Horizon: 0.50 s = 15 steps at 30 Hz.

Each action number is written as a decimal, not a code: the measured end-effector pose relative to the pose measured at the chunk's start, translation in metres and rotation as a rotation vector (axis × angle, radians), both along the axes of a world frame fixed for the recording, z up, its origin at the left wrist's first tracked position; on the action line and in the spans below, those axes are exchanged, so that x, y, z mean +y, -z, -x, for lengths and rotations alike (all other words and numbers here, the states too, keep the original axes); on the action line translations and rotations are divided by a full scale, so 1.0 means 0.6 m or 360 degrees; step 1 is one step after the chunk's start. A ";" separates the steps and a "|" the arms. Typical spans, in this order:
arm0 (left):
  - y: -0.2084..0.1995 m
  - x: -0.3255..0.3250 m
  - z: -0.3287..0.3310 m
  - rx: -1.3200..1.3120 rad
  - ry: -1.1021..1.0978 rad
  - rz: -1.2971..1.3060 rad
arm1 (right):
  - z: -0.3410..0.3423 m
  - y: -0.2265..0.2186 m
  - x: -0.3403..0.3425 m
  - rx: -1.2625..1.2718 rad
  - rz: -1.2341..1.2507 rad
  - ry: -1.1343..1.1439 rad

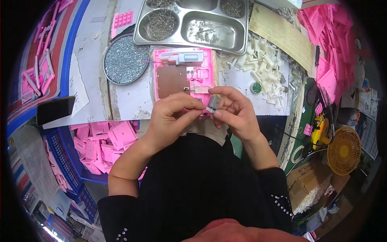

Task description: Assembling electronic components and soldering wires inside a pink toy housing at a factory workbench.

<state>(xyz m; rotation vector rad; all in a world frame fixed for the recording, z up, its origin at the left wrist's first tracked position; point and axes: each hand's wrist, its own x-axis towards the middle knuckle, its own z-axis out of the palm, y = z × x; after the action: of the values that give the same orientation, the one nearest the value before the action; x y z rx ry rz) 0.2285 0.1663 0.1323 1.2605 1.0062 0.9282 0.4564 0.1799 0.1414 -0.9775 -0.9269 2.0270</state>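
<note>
Between thumb and fingers my right hand (236,111) grips a small grey metal motor (216,101). My left hand (171,115) is pinched at the motor's lower left end, where a small whitish piece shows; its fingertips hide most of it. Both hands are above the near edge of a pink plastic housing (156,86) lying on the table. Inside the housing are a brown circuit board (171,80), a grey-white module (190,57) along the far side and thin red and dark wires (155,61).
A round tray of small silvery screws (126,60) stands left of the housing. Beyond it sits a steel compartment tray (183,45) with springs. White plastic parts (262,68) are heaped at right, near a small green pot (255,87). Pink parts (107,141) fill a blue crate at lower left.
</note>
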 end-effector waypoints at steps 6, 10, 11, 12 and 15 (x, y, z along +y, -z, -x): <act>0.001 -0.009 -0.014 -0.0202 -0.0170 0.0128 | 0.008 0.011 0.004 0.0127 0.0049 -0.0018; 0.000 -0.008 -0.011 -0.0180 -0.0141 0.0133 | 0.014 0.008 0.004 0.0067 0.0038 -0.0053; -0.001 -0.008 -0.009 -0.0155 -0.0122 0.0123 | 0.014 0.009 0.004 0.0069 0.0044 -0.0063; -0.001 -0.008 -0.008 -0.0131 -0.0103 0.0116 | 0.014 0.010 0.006 0.0070 0.0053 -0.0071; 0.001 -0.009 -0.008 -0.0091 -0.0101 0.0074 | 0.012 0.014 0.007 0.0041 0.0077 -0.0101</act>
<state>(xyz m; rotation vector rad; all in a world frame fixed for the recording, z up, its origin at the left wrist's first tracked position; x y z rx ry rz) 0.2336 0.1612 0.1315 1.1629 1.0221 0.9792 0.4493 0.1841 0.1330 -0.9568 -0.9095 2.1191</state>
